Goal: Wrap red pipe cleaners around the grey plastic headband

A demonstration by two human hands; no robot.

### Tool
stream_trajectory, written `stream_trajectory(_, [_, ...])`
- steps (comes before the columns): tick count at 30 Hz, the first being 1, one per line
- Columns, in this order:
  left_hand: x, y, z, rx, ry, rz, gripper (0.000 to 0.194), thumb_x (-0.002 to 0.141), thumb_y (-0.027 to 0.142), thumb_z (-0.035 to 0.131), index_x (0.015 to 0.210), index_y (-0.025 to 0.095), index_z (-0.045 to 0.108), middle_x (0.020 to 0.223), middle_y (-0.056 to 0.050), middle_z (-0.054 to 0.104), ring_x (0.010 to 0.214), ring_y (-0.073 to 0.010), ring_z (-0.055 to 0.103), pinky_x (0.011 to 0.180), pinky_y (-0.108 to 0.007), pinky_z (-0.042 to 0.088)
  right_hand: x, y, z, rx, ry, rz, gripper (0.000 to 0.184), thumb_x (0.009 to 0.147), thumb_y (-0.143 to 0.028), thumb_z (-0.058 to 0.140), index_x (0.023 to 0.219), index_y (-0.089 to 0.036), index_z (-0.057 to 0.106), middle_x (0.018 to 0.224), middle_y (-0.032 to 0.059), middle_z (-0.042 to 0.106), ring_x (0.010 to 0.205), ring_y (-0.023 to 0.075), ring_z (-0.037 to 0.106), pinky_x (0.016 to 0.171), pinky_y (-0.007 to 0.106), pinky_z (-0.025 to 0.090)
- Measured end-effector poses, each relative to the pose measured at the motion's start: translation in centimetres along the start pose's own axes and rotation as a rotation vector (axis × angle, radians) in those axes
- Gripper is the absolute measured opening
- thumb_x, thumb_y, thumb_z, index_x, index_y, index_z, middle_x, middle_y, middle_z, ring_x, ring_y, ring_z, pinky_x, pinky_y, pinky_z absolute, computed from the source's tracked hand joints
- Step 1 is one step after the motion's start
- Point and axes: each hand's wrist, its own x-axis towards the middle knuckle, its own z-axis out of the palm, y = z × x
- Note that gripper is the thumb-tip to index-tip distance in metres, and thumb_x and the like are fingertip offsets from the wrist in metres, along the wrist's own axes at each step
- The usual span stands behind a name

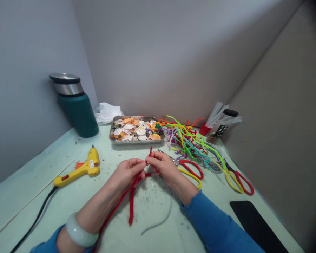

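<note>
My left hand (130, 171) and my right hand (162, 164) meet over the middle of the table, fingertips pinched close together. Between them they grip a fuzzy red pipe cleaner (131, 207), whose short tip pokes up above the fingers. Its longer strands hang down, one running beneath my left forearm. A thin grey wire (171, 202) curves from near the hands in a loop on the tabletop; part of it seems wrapped in red near my fingers, which hide the join. Just right of my right hand lie scissors (191, 168) with red and yellow handles.
A yellow glue gun (80, 170) and a thin stick (34, 196) lie left. Behind stand a green bottle (79, 114) and a metal tray (137, 142) of shells. Colourful pipe cleaners (189, 140), more scissors (239, 181), a jar (222, 124) and a black flat object (255, 225) are right.
</note>
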Motion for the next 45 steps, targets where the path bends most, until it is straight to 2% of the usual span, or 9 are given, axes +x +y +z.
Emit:
stream_trajectory(6, [-0.1,0.1,0.2,0.001,0.047,0.051,0.028,0.066,0.038,0.073,0.068,0.014,0.058,0.054,0.002,0.058,0.034,-0.0027,0.031,0.036,-0.019,0.020,-0.2,-0.2,0.4,-0.036,0.007,-0.044,0.021,0.073,-0.033,0.064,0.066,-0.017,0.052,0.046,-0.0081,0.042,0.041,0.0060,0.034,0.041,0.020,0.023])
stream_trajectory(12, [-0.2,0.2,0.4,-0.051,-0.044,0.133,0.023,0.068,0.033,0.073,0.064,0.014,0.059,0.059,-0.001,0.061,0.052,-0.0097,0.052,0.051,-0.020,0.039,-0.1,-0.2,0.5,0.136,-0.001,0.076,0.023,0.068,-0.032,0.068,0.064,-0.017,0.051,0.045,-0.0074,0.044,0.039,0.0053,0.034,0.038,0.019,0.021])
stream_trajectory(17, [-0.2,-0.2,-0.1,-0.001,-0.160,-0.017,0.025,0.074,0.038,0.067,0.081,0.014,0.063,0.064,-0.002,0.065,0.034,-0.0027,0.030,0.035,-0.019,0.022,0.3,-0.6,-0.5,0.204,0.161,0.000,0.024,0.066,-0.031,0.069,0.063,-0.018,0.049,0.046,-0.0079,0.041,0.040,0.0055,0.033,0.038,0.018,0.022])
stream_trajectory(25, [-0.1,-0.1,-0.4,0.010,-0.230,-0.083,0.023,0.071,0.031,0.071,0.081,0.011,0.067,0.062,-0.002,0.063,0.035,-0.0005,0.027,0.035,-0.018,0.018,1.0,-1.7,-2.5,0.281,0.383,-0.146,0.031,0.063,-0.034,0.074,0.063,-0.018,0.047,0.053,-0.0075,0.040,0.043,0.0051,0.035,0.038,0.018,0.023])
stream_trajectory(27, [-0.2,-0.1,-0.5,-0.018,-0.208,-0.064,0.021,0.072,0.031,0.070,0.077,0.011,0.065,0.060,-0.001,0.061,0.034,-0.0002,0.025,0.035,-0.018,0.017,0.9,-1.6,-2.5,0.216,0.350,-0.136,0.031,0.066,-0.041,0.072,0.068,-0.017,0.052,0.054,-0.0071,0.041,0.043,0.0055,0.036,0.039,0.019,0.024])
stream_trajectory(30, [-0.1,-0.2,-0.6,-0.068,-0.165,-0.028,0.020,0.073,0.030,0.069,0.079,0.011,0.066,0.059,0.000,0.060,0.034,0.0000,0.025,0.035,-0.018,0.017,0.5,-1.4,-1.9,0.049,0.185,-0.058,0.036,0.071,-0.051,0.066,0.076,-0.016,0.060,0.055,-0.0059,0.044,0.043,0.0058,0.037,0.039,0.020,0.025])
stream_trajectory(33, [0.2,-0.4,-0.8,-0.095,-0.121,-0.005,0.021,0.074,0.030,0.068,0.082,0.010,0.066,0.060,-0.001,0.061,0.034,0.0001,0.025,0.035,-0.018,0.017,0.0,-1.3,-0.9,-0.114,0.007,-0.042,0.033,0.073,-0.048,0.065,0.070,-0.015,0.058,0.050,-0.0068,0.043,0.042,0.0056,0.034,0.041,0.021,0.024])
stream_trajectory(35, [0.3,-0.6,-0.8,-0.095,-0.115,-0.002,0.022,0.073,0.031,0.069,0.080,0.010,0.066,0.061,-0.001,0.062,0.034,0.0002,0.024,0.035,-0.018,0.017,-0.3,-1.2,-0.4,-0.153,-0.032,-0.077,0.029,0.073,-0.042,0.066,0.066,-0.016,0.056,0.047,-0.0075,0.041,0.042,0.0056,0.032,0.042,0.021,0.023])
stream_trajectory(45, [0.0,-0.3,-0.6,0.012,-0.180,-0.091,0.029,0.065,0.036,0.074,0.076,0.010,0.070,0.056,-0.003,0.063,0.038,-0.0022,0.029,0.038,-0.018,0.014,0.0,-1.9,-1.4,-0.047,0.202,-0.195,0.027,0.073,-0.035,0.064,0.059,-0.018,0.047,0.045,-0.0072,0.041,0.042,0.0071,0.033,0.044,0.022,0.024])
